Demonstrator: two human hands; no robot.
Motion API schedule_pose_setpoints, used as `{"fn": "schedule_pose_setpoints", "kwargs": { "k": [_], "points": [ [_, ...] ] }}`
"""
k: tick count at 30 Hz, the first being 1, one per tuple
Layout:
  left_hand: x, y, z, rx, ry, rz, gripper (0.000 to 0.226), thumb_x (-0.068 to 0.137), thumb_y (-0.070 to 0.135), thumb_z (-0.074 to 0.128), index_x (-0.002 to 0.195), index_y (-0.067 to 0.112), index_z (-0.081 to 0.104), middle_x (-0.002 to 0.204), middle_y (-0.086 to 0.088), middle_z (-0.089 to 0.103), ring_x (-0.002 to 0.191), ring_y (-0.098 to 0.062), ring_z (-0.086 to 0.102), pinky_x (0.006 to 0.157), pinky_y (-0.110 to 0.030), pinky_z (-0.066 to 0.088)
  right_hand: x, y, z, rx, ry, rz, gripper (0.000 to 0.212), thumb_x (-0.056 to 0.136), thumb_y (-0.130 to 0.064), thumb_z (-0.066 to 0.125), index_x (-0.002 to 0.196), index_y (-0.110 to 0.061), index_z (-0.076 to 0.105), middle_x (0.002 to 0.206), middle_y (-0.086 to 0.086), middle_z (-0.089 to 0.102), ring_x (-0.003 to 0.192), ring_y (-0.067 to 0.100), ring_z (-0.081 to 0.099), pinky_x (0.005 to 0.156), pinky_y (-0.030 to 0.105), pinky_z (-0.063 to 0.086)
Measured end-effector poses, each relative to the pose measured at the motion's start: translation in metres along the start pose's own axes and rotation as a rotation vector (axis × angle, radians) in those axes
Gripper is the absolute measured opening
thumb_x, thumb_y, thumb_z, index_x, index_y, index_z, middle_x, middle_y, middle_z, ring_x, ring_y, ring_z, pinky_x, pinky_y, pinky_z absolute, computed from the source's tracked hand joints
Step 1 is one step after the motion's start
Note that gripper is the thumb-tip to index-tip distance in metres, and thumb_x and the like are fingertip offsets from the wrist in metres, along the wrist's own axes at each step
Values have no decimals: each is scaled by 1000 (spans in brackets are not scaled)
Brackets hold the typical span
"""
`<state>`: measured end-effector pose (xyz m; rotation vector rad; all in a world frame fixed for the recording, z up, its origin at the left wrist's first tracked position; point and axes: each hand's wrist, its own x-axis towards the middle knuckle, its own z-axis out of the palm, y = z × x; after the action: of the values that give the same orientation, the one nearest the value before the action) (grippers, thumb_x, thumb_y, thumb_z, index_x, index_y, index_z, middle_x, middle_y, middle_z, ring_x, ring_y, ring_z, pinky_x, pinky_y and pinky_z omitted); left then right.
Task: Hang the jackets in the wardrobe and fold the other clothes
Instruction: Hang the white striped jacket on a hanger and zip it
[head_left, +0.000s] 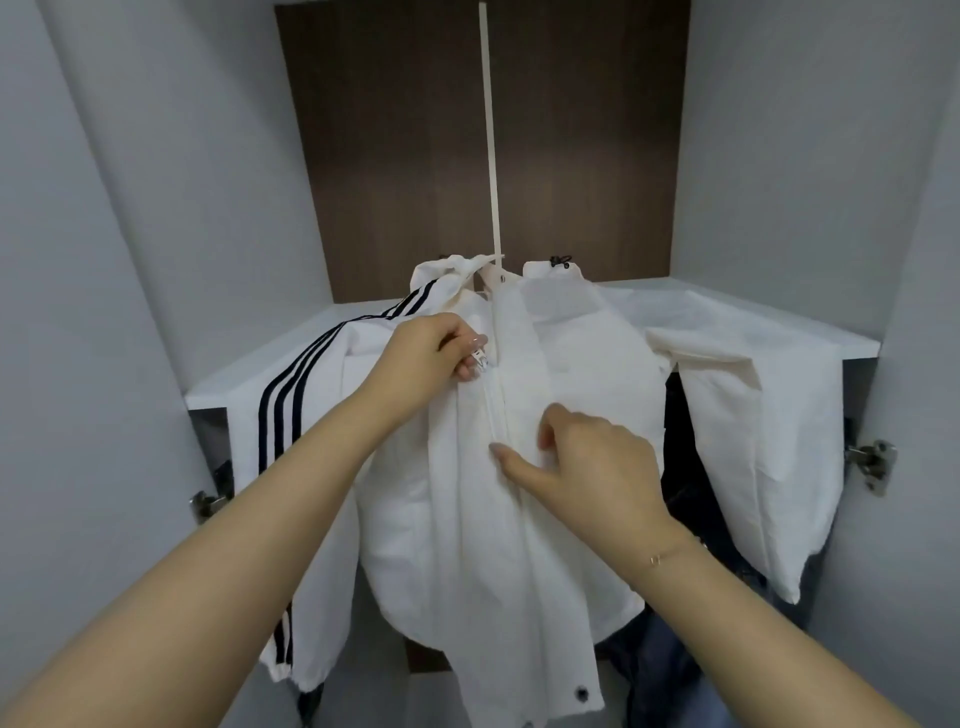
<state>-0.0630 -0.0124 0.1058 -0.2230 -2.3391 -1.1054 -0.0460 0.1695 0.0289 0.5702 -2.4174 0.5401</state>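
The white jacket (519, 415), with black stripes down one sleeve, hangs on a pale hanger (491, 273) inside the wardrobe, its front facing the camera and its sleeves draped over the front edge of the white shelf (223, 384) behind it. The zip (491, 400) is closed along its lower run and open near the collar. The left hand (421, 358) pinches the zip pull (480, 357) between thumb and curled fingers. The right hand (587, 457) sits lower, fingers bent into the cloth just beside the zip, thumb laid along the teeth, apparently holding the front taut.

The step in hand looks like zipping up a jacket already on its hanger. The next move would call for drawing the pull up toward the collar while the lower hand keeps the fabric steady so the teeth meet cleanly.

Dark garments (685, 467) hang behind the jacket to the right, below the shelf. Metal hinges (872, 462) show on the open doors.
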Motion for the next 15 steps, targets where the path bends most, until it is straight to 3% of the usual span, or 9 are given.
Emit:
{"fn": "schedule_pose_setpoints", "kwargs": {
  "k": [2, 7, 9, 12, 15],
  "points": [
    [1, 5, -3, -39, -17, 18, 21, 98, 10, 56, 80, -1, 61, 68, -3, 64, 56, -4, 60, 61, -14, 50, 35, -11, -8, -54, 0, -7, 55, 84, -71, 43, 76, -17, 49, 68, -5, 51, 63, 20, 50, 52, 30, 29],
    [14, 9, -11, 26, 25, 81, 21, 97, 10, 58, 79, 1, 65, 66, 3, 65, 55, -3, 61, 63, -15, 52, 54, -26, -3, -59, -74, -129, 29, 96, -29, 41, 72, -13, 41, 80, 8, 61, 67, 26, 45, 53, 32, 25],
    [24, 6, -16, 28, 54, 48, 21, 96, 10, 58, 81, -2, 66, 66, 1, 65, 54, -4, 60, 62, -16, 52, 39, -20, -4, -52, -112, -158, 35, 94, -29, 41, 64, -14, 35, 70, 4, 52, 66, 24, 43, 53, 33, 25],
    [37, 1, -18, -63, 79, -56, 21, 97, 10, 58, 82, -3, 67, 67, -5, 62, 53, -7, 57, 60, -16, 52, 14, -8, -9, -82, -302, -200, 38, 93, -30, 43, 60, -16, 29, 61, -2, 36, 61, 20, 40, 48, 31, 21],
    [44, 0, -13, -177, 50, -115, 23, 98, 11, 56, 79, 1, 63, 69, -6, 61, 51, -5, 59, 58, -14, 52, 15, -2, -21, -115, -371, -197, 41, 90, -44, 46, 60, -17, 37, 62, -3, 41, 61, 19, 45, 50, 29, 26]
  ]
}}
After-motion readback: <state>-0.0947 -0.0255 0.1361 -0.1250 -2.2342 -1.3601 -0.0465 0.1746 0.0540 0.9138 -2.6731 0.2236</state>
